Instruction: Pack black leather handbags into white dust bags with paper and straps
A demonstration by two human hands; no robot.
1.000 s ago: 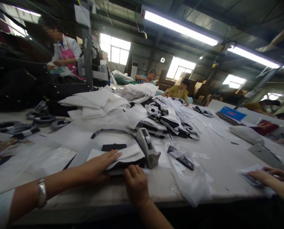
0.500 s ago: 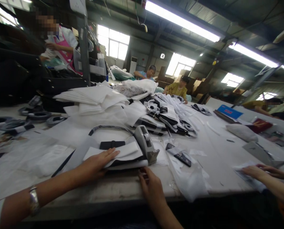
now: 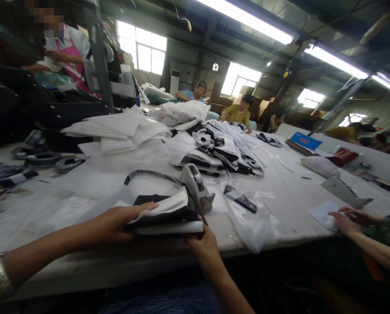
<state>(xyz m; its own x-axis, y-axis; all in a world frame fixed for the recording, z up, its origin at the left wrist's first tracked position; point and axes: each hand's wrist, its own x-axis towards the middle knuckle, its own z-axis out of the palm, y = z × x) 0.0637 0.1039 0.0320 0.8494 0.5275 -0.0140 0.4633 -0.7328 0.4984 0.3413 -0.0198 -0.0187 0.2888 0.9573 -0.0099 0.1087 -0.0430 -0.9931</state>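
In front of me at the table's edge is a black handbag (image 3: 175, 213) with white sheets folded over it and a wrapped handle looping up behind. My left hand (image 3: 126, 222) grips its left side, thumb on top and fingers underneath. At the lower right corner my right hand (image 3: 203, 244) pinches the bag's edge; some fingertips are hidden beneath it. A grey tape dispenser (image 3: 196, 187) stands right behind the bag. Inside the bag's handle loop lies a small black flap or strap piece (image 3: 149, 199).
White sheets (image 3: 116, 126) and several wrapped bags (image 3: 217, 150) are piled behind. A phone (image 3: 241, 199) lies on plastic film at right. Coiled wrapped straps (image 3: 42, 158) lie at left. Another person's hands (image 3: 348, 220) work on a white sheet at the right; other people sit farther back.
The bag's near edge has been lifted and tilted. My left hand went from lying flat on the sheets to gripping the side; my right hand closed on the corner. The view shifted slightly.
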